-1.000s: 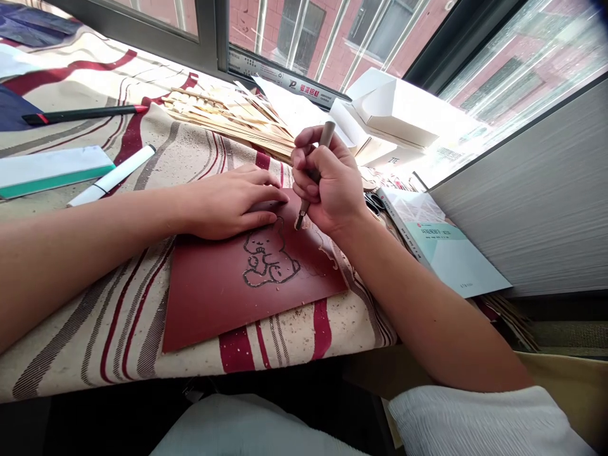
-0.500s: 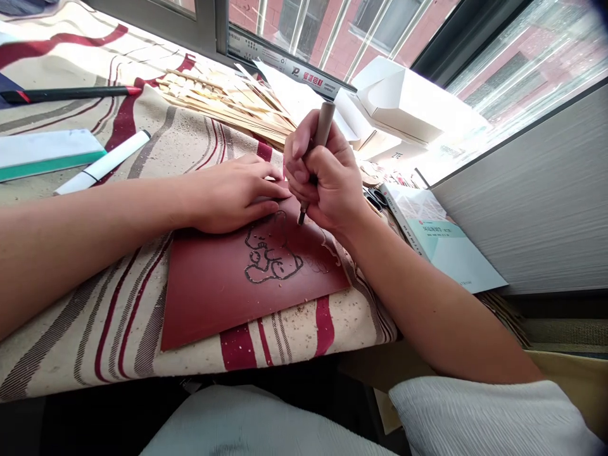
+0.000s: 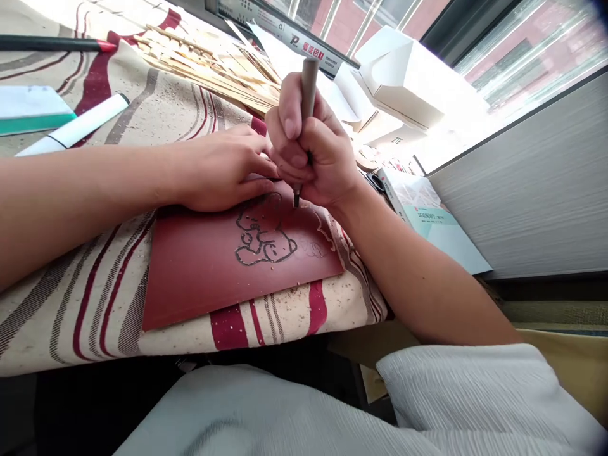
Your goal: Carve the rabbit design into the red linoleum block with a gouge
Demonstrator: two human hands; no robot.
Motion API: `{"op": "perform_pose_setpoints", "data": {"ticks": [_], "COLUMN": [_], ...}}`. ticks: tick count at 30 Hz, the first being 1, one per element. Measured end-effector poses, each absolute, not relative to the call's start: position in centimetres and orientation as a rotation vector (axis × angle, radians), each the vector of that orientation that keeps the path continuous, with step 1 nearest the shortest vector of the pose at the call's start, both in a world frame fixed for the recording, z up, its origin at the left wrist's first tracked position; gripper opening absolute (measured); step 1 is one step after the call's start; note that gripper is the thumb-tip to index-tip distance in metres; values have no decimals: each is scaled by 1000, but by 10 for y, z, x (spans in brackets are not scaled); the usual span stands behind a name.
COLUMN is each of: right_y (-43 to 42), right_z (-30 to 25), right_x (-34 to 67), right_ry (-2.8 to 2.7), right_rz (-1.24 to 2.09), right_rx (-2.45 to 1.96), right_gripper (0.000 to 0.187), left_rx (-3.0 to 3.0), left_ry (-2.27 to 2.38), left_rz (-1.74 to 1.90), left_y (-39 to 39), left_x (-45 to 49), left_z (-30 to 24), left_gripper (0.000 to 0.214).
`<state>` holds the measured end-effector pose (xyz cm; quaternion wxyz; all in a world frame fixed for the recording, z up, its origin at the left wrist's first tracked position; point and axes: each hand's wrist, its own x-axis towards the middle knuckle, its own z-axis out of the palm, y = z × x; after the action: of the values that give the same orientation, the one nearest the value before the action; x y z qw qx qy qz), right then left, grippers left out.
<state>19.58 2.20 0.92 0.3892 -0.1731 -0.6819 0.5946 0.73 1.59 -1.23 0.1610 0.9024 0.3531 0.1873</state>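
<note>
A reddish-brown board (image 3: 190, 266) lies on the striped cloth, with a line drawing of a small animal (image 3: 266, 237) cut into it in dark lines. My left hand (image 3: 223, 168) rests on the board's upper part, palm down with fingers stretched toward the right hand. Gripped in my right hand (image 3: 318, 145) is a carving knife (image 3: 310, 85) with a grey-brown handle, held steeply. Its dark metal tip points down at the board, right of the animal's head. Whether the tip touches the surface I cannot tell. Fainter outlines (image 3: 313, 247) show at the board's right side.
Thin wood strips (image 3: 213, 66) are piled at the back. A white marker (image 3: 76, 123), a white-and-green box (image 3: 33, 111) and a black-and-red pen (image 3: 57, 43) lie left. White boxes (image 3: 399, 82), scissors (image 3: 375, 182) and a book (image 3: 437, 218) sit right. Crumbs dot the cloth (image 3: 294, 310).
The whole scene has shifted up and slightly left as the head camera moved. The knife's handle stands somewhat more upright, its tip near the same spot. My left hand stays on the board.
</note>
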Motion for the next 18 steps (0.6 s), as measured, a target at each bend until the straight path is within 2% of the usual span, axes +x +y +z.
{"op": "perform_pose_setpoints", "data": {"ticks": [3,10,15,18], "right_y": [23,8,12,16], "right_z": [9,15,11,11], "right_x": [194,172,184,192], "right_ry": [-1737,-1307,-1508,-1572], "right_rz": [1492,1226,1454,1616], "right_rx": [-419,-864,-528,-376], "right_gripper": [24,39,19,15], "left_rx": [2715,2709,2761,2789], "left_ry": [991,1104,1039,1043], "left_rz": [456,388,406,420], "left_y": [13,16,21,20], "left_x": [8,10,8,8], "left_z": [-12,-13,-14,-14], "left_gripper": [56,62,63,62]}}
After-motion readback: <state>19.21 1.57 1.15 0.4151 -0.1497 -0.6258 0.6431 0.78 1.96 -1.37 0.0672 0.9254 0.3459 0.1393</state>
